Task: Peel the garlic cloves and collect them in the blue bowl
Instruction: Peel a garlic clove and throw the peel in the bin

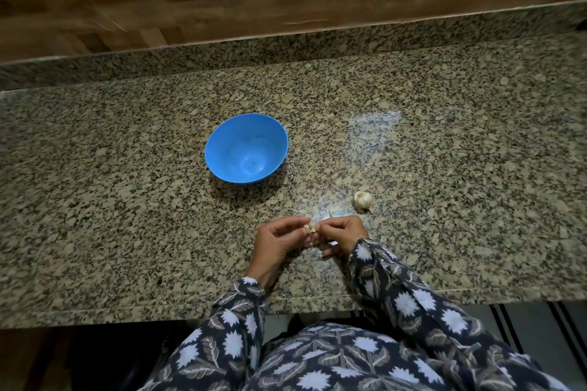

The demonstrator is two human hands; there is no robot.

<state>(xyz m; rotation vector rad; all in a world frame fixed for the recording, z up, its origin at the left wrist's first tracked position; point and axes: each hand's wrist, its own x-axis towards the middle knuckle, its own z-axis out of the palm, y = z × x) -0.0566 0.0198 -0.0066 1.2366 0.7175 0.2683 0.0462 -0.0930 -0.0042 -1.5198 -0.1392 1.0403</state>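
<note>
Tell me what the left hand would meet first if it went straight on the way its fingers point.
The garlic clove the left hand pinches, then likely the right hand gripping it too; the blue bowl lies off that line.

Blue bowl; counter speckled beige-black; garlic bulb whitish, maybe brown-tinged; sleeves navy, white floral print

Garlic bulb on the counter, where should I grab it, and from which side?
Pinch the garlic bulb across its rounded middle, coming from above. It lies tipped on its side on the countertop, apart from the blue bowl, so its flanks look free.
</note>
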